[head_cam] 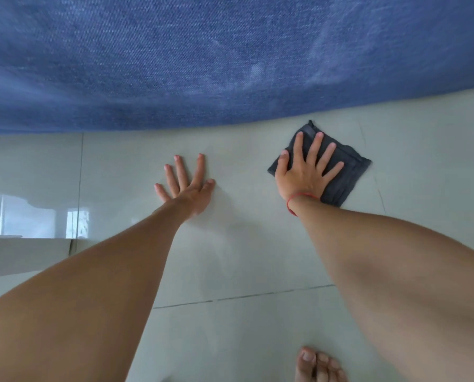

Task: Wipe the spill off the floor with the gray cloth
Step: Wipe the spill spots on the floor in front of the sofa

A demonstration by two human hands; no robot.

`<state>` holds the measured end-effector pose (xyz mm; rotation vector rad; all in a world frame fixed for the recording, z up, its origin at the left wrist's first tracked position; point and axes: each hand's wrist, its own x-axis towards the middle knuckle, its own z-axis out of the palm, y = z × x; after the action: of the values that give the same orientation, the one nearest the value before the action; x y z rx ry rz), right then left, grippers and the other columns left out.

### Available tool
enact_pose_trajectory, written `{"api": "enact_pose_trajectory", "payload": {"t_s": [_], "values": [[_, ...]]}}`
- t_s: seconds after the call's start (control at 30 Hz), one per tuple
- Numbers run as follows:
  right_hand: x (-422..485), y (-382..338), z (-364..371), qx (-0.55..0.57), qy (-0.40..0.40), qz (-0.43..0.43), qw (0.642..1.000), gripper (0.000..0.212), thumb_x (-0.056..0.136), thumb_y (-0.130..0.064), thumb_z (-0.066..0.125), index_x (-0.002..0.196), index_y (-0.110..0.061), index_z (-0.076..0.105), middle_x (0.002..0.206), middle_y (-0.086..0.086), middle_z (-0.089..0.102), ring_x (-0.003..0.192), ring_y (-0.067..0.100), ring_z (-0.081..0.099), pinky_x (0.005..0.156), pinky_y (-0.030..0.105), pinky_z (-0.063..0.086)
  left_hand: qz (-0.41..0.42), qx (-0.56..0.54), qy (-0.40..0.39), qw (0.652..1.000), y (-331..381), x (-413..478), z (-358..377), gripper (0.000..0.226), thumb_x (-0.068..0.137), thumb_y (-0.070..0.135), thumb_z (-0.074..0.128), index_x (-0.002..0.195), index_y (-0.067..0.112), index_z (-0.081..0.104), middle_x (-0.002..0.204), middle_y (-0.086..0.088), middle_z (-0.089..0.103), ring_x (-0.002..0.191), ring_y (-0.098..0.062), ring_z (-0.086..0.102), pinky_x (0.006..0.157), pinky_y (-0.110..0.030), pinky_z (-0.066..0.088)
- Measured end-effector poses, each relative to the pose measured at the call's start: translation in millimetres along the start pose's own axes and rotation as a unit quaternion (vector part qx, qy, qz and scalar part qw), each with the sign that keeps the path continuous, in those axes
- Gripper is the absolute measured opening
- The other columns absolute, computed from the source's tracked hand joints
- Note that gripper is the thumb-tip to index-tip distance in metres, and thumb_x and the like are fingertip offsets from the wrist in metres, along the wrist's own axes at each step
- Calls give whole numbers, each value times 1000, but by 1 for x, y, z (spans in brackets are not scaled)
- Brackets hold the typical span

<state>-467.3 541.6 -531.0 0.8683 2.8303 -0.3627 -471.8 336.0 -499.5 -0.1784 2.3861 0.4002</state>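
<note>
The gray cloth [340, 172] lies flat on the floor [244, 257] near the blue fabric's [230, 56] edge, under the right hand [302, 175], fingers [314, 148] spread. The left hand [189, 188] rests open on bare tile beside it.

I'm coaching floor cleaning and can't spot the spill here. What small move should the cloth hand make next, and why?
Probably slide the gray cloth sideways across the tile, keeping the right hand flat on it. The left hand braces on the floor, fingers spread. No wet patch is clearly visible, so a broad stroke seems safest.
</note>
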Motion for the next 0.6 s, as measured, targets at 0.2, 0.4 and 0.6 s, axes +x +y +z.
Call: {"api": "enact_pose_trajectory", "payload": {"t_s": [0.2,0.4,0.6], "values": [[-25,-57,14,-32,-22,-222,974,54,99,-44,28,151,-36,18,164,-2,5,150,31,0,115,61,-5,-1,-3,-2,1000,0,0,0,56,101,49,16,146,51,-17,155,4,-37,144,-21,-34,115,-52,-19],[-60,-6,10,-44,-57,-315,946,56,96,-48,18,151,-37,17,163,-10,8,151,22,4,119,50,-2,45,-38,105,993,-16,-7,5,58,101,42,22,152,43,-7,162,1,-20,150,-20,-18,119,-49,-9],[-43,32,2,-69,-30,-177,981,66,92,-62,21,152,-37,13,163,-7,3,151,26,0,120,53,0,-80,-27,128,988,-88,-11,-5,65,94,63,22,150,48,-7,160,3,-26,148,-21,-23,115,-58,-13]]}}
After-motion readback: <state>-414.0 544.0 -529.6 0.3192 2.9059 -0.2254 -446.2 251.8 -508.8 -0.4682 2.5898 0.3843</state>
